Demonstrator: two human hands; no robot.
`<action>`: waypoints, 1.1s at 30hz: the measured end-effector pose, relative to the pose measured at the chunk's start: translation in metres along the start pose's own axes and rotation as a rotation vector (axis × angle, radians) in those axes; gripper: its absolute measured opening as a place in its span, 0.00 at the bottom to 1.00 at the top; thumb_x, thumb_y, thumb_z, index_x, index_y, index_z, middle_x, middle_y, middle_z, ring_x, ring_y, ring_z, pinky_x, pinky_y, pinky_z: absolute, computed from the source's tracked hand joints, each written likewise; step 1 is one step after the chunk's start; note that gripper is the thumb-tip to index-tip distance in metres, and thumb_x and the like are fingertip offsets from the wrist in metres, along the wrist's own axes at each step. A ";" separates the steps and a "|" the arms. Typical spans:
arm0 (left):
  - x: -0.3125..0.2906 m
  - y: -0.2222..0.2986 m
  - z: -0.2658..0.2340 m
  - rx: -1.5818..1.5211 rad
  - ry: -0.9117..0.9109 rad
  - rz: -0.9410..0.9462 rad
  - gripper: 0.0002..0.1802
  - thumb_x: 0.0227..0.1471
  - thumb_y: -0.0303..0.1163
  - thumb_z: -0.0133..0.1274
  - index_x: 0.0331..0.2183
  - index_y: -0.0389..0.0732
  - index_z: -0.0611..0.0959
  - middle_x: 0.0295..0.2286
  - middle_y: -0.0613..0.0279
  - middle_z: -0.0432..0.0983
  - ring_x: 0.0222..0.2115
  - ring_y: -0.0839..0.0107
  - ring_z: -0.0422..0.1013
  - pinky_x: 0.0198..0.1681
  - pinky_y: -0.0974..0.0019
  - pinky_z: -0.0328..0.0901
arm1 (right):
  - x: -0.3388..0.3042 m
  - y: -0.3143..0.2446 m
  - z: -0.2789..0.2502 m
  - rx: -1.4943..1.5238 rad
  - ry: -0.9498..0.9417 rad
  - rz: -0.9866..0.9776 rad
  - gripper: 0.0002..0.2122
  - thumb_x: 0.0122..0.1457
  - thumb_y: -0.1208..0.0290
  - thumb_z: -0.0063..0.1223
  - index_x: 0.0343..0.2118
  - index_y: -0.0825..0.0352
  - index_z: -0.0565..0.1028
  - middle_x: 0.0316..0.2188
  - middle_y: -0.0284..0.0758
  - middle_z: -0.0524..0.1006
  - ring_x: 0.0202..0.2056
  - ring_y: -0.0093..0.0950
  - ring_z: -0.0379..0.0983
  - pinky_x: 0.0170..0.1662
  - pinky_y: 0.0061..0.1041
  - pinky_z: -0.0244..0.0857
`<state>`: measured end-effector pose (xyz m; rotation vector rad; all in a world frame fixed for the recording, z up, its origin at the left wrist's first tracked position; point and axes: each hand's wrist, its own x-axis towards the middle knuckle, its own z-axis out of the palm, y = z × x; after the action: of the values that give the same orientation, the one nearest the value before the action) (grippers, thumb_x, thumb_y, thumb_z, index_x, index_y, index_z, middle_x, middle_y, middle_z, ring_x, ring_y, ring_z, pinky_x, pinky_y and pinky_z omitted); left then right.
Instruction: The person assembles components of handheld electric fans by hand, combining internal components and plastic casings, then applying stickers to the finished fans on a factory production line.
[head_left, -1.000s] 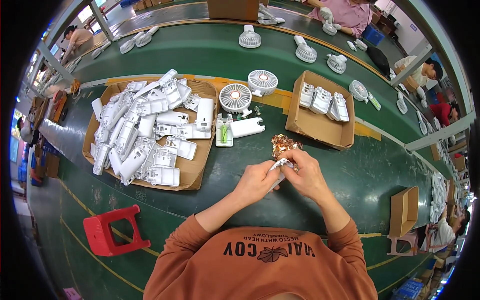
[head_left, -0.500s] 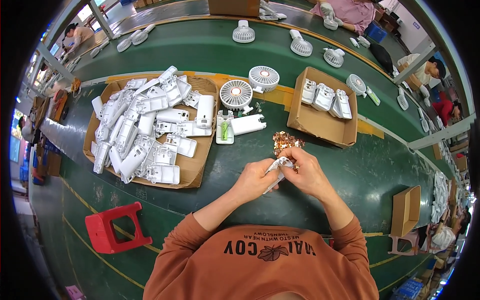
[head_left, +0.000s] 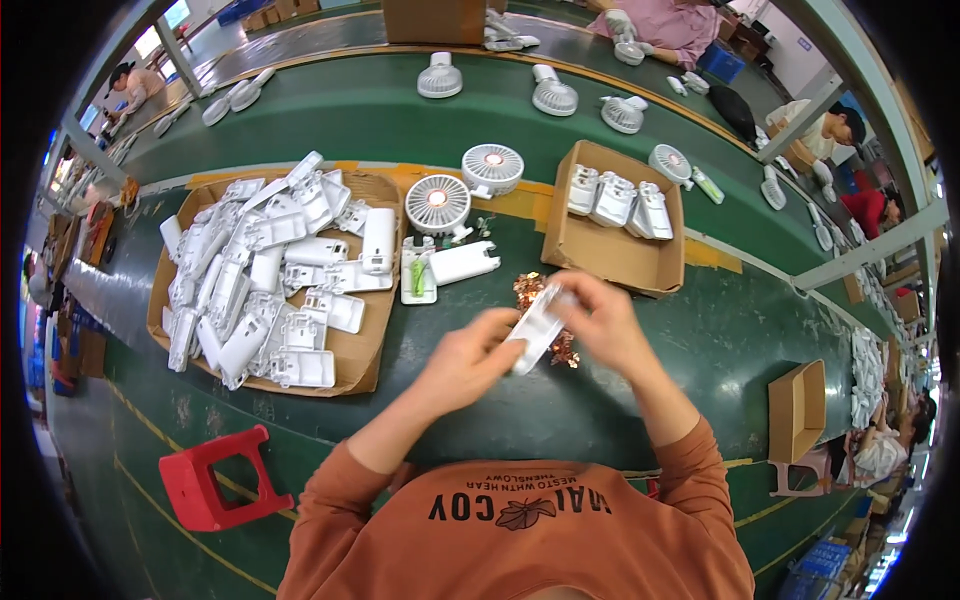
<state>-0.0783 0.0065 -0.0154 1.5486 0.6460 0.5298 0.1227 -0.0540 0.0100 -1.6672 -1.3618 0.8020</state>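
Observation:
Over the green tabletop, my left hand (head_left: 468, 358) grips a white plastic handle shell (head_left: 536, 332) by its lower edge, thumb on top. The shell lies tilted, its hollow side up. My right hand (head_left: 604, 322) is closed, its fingers bent at the shell's upper end; they are slightly blurred, and whatever they pinch is hidden. Small copper-coloured metal pieces (head_left: 527, 289) lie in a heap just beyond and beneath the shell. Left of the heap are a shell with a green part in it (head_left: 417, 284) and a closed white handle (head_left: 465, 262).
A cardboard tray (head_left: 372, 345) piled with white shells stands at left. Two white fan heads (head_left: 438, 205) lie beyond my hands. Another cardboard box (head_left: 640, 262) holds several white handles. Fans (head_left: 555, 98) lie along the far green belt. A red stool (head_left: 190, 490) stands at lower left.
The shell has turned from edge-on to show its broad hollow face. My right hand has shifted up along it to the top end. The whole view has moved slightly, sliding the scene left.

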 end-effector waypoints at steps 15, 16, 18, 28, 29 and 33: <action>-0.045 -0.012 -0.158 1.317 0.206 0.101 0.19 0.33 0.19 0.52 0.35 0.40 0.76 0.46 0.55 0.65 0.45 0.54 0.63 0.46 0.55 0.58 | 0.119 0.107 -0.168 -0.480 0.495 -0.054 0.13 0.56 0.71 0.50 0.43 0.69 0.74 0.37 0.39 0.77 0.39 0.31 0.73 0.44 0.24 0.65; -0.042 -0.012 -0.156 1.343 0.217 0.088 0.17 0.33 0.19 0.53 0.32 0.40 0.76 0.46 0.55 0.64 0.44 0.54 0.64 0.45 0.56 0.59 | 0.116 0.105 -0.165 -0.484 0.501 -0.052 0.13 0.56 0.71 0.50 0.43 0.69 0.74 0.37 0.39 0.77 0.39 0.31 0.73 0.44 0.24 0.65; -0.038 -0.012 -0.154 1.360 0.218 0.098 0.15 0.33 0.19 0.53 0.30 0.39 0.76 0.45 0.54 0.65 0.44 0.55 0.65 0.44 0.55 0.59 | 0.106 0.100 -0.157 -0.782 0.614 -0.229 0.13 0.55 0.71 0.50 0.43 0.68 0.74 0.39 0.40 0.76 0.40 0.32 0.72 0.45 0.25 0.64; -0.036 -0.003 -0.146 1.386 0.333 0.280 0.07 0.38 0.20 0.53 0.25 0.36 0.73 0.45 0.47 0.65 0.43 0.51 0.64 0.47 0.53 0.57 | -0.028 0.038 -0.027 -0.578 -0.007 -0.373 0.09 0.48 0.72 0.58 0.34 0.63 0.75 0.34 0.34 0.73 0.36 0.35 0.72 0.38 0.32 0.68; -0.035 -0.001 -0.145 1.389 0.334 0.281 0.07 0.38 0.20 0.53 0.25 0.36 0.73 0.45 0.47 0.65 0.43 0.51 0.64 0.47 0.53 0.57 | -0.034 0.043 -0.023 -0.576 -0.005 -0.375 0.09 0.48 0.72 0.58 0.34 0.63 0.75 0.34 0.34 0.73 0.36 0.35 0.72 0.38 0.32 0.68; -0.034 -0.004 -0.147 1.244 0.357 0.269 0.10 0.39 0.18 0.52 0.28 0.36 0.70 0.49 0.45 0.63 0.45 0.47 0.62 0.50 0.53 0.56 | -0.042 0.059 -0.015 -0.553 -0.044 -0.311 0.08 0.49 0.73 0.57 0.34 0.65 0.74 0.32 0.35 0.72 0.35 0.35 0.72 0.37 0.32 0.68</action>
<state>-0.2028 0.0909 -0.0059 2.7665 1.1622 0.6502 0.1539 -0.1024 -0.0360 -1.7752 -1.9376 0.2920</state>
